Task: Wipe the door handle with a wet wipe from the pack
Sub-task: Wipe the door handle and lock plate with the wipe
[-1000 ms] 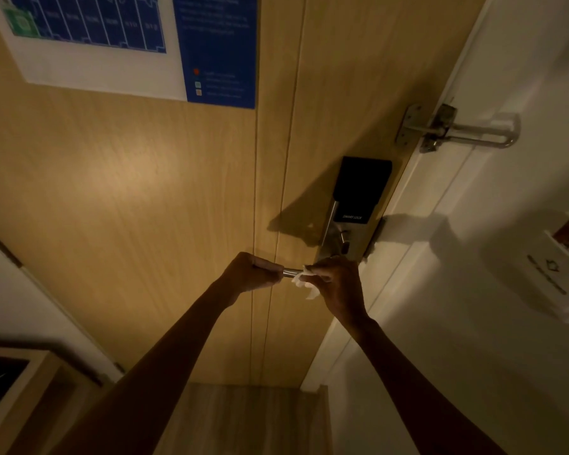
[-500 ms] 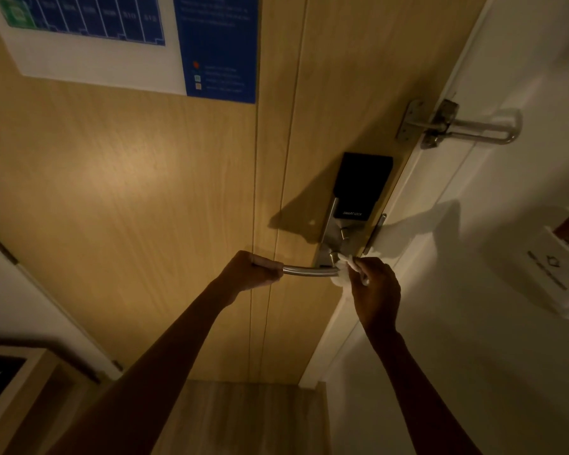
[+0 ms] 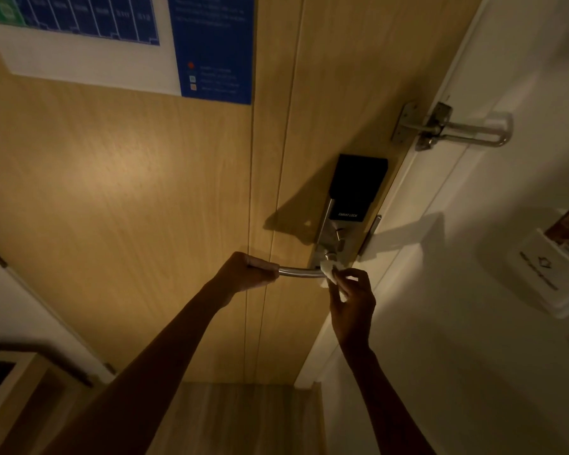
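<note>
Door handle [image 3: 299, 272] metal shows as a short curved silver bar low on a tall wooden door [image 3: 119, 198], running from the left hand across to the lock body at the door's right edge. That door fills most of the view, with a blue and white notice [image 3: 112, 41] fixed high on it. To the right stands a pale wall [image 3: 473, 323] carrying a white card holder [image 3: 546, 274] with a card tucked in its top. On the door's right edge, above the lock, a steel swing-bar guard [image 3: 454, 128] reaches across onto the frame. Below it sits a black smart lock [image 3: 355, 188] panel over a silver plate. At lower left, the corner of a wooden cabinet [image 3: 17, 382] shows in dim light.

Left hand [image 3: 247, 272] is closed in a fist around the free end of the handle, fingers wrapped tight over the bar. Right hand [image 3: 352, 297] is at the handle's inner end, just under the lock plate, its fingers pinched on a small crumpled white wet wipe [image 3: 330, 269], which presses against the bar where it meets the lock.
</note>
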A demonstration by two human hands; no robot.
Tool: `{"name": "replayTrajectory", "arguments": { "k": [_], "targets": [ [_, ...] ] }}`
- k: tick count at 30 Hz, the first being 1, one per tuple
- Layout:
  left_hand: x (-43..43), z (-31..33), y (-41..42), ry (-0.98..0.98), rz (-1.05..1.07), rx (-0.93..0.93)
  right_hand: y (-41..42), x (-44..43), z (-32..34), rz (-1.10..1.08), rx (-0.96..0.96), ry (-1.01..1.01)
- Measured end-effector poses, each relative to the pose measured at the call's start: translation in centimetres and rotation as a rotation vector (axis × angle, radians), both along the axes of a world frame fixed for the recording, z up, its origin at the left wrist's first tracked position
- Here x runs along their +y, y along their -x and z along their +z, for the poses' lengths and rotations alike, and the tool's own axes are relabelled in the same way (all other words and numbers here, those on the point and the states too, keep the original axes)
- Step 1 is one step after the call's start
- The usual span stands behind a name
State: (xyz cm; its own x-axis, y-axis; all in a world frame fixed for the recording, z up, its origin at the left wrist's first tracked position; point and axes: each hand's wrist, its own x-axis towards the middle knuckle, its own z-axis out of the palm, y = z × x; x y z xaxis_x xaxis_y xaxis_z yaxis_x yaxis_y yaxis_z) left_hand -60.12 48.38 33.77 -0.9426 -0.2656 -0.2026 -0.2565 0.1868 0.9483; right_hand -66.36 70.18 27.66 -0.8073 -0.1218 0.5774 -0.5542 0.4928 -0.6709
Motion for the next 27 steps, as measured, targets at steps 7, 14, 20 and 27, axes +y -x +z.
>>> {"name": "replayTrajectory", "arguments": {
  "k": [7, 14, 20, 27],
  "targets": [
    [-0.1, 0.0, 0.2, 0.029, 0.020, -0.006, -2.5, -3.6, -0.8, 0.089, -0.057, -0.087],
    [-0.1, -0.3, 0.1, 0.033, -0.002, 0.020, -1.8, -2.9, -0.9, -0.051, -0.059, 0.161],
    [-0.1, -0.3, 0.1, 0.066, -0.022, 0.027, -2.1, -3.6, -1.0, 0.043, -0.067, 0.040],
    [-0.1, -0.6, 0.2, -0.001, 0.013, 0.003, -3.3, -5.1, -0.2, 0.114, -0.034, -0.057]
  ]
}}
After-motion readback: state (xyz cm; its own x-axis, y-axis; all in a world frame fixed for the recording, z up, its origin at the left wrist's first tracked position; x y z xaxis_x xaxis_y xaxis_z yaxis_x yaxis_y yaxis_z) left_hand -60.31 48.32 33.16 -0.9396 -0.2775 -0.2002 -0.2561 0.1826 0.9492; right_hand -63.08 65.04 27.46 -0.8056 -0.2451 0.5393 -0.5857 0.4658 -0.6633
